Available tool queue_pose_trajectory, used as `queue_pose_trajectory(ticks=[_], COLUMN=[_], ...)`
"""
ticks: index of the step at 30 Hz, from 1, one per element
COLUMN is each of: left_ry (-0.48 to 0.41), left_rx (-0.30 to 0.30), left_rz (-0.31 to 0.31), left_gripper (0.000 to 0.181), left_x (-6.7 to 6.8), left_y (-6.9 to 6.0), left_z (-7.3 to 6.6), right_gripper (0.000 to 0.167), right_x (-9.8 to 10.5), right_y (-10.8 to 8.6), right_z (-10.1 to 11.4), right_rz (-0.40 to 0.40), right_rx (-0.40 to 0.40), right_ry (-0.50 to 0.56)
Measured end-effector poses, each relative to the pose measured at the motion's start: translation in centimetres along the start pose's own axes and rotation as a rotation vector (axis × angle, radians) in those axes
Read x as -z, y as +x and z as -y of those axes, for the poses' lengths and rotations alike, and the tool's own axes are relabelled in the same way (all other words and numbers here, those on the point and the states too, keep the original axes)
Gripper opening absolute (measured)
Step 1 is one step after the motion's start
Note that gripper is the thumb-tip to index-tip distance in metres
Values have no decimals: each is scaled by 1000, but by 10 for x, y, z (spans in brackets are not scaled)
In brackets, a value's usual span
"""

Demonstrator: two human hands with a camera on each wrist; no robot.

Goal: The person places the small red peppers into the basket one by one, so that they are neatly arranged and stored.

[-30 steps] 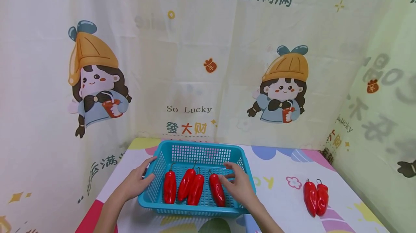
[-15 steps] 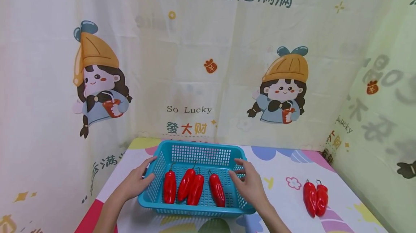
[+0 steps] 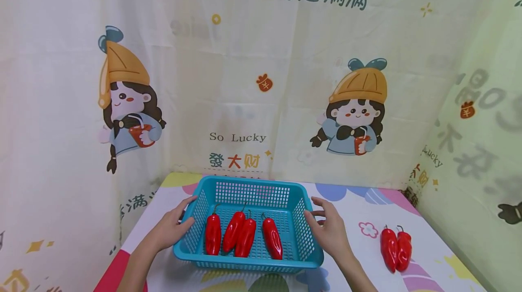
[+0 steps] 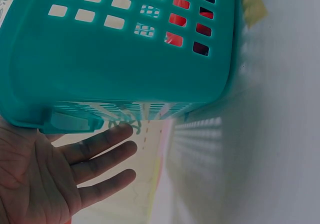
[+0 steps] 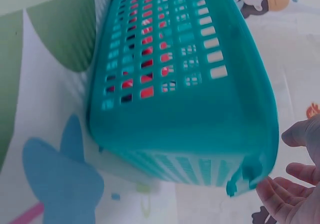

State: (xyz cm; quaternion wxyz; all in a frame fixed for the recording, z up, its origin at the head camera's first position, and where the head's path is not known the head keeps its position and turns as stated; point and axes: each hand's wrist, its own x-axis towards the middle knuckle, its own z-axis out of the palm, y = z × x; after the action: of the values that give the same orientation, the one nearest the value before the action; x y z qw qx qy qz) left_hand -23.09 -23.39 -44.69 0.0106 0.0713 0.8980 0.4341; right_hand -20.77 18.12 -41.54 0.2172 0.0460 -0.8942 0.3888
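Observation:
A teal plastic basket [image 3: 253, 262] with openwork sides stands on the patterned tabletop. Inside lie several red chili peppers [image 3: 213, 234] with dark stems, one [image 3: 272, 238] apart from the rest on the right. My left hand [image 3: 169, 228] holds the basket's left rim; its thumb lies over the rim, while in the left wrist view three fingers [image 4: 107, 161] extend outside, below the handle. At the right end, my right hand [image 3: 329, 228] is beside the rim with bent, spread fingers and holds nothing. The right wrist view shows its fingertips close to the handle; contact is unclear.
Two more red chili peppers [image 3: 396, 247] lie side by side on the tabletop [image 3: 350, 246], right of the basket. A cream curtain [image 3: 244, 111] printed with cartoon figures hangs behind the table and along both sides.
My right hand has moved from over the rightmost chili pepper inside the basket out to the basket's right rim. My left hand, the basket and the chili peppers have stayed put.

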Motion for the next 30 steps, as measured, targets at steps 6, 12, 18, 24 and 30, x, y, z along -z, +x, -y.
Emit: queue_pose_trajectory(ticks=[6,12,18,24,30], left_ry=[3,9,3,4,7], left_rx=[0,3,3,-1,6], left_rz=[-1,-2,-1,-6,-15], left_gripper=[78,78,78,78,77], left_x=[0,0,0,-1,-2], left_y=[-2,-1,-1,-1,-1], left_z=[-1,-2,-1,0,0], right_gripper=[53,52,54,54,53], right_x=[10,18,25,31,36], right_y=[0,2,2,2,3], right_z=[-10,-20,-29,-39,-48], right_rz=[-22,-31,-37,-67,-55], right_rx=[-3,-41,-92,-95,-124], right_ry=[-9,-38,-68,-86,-95])
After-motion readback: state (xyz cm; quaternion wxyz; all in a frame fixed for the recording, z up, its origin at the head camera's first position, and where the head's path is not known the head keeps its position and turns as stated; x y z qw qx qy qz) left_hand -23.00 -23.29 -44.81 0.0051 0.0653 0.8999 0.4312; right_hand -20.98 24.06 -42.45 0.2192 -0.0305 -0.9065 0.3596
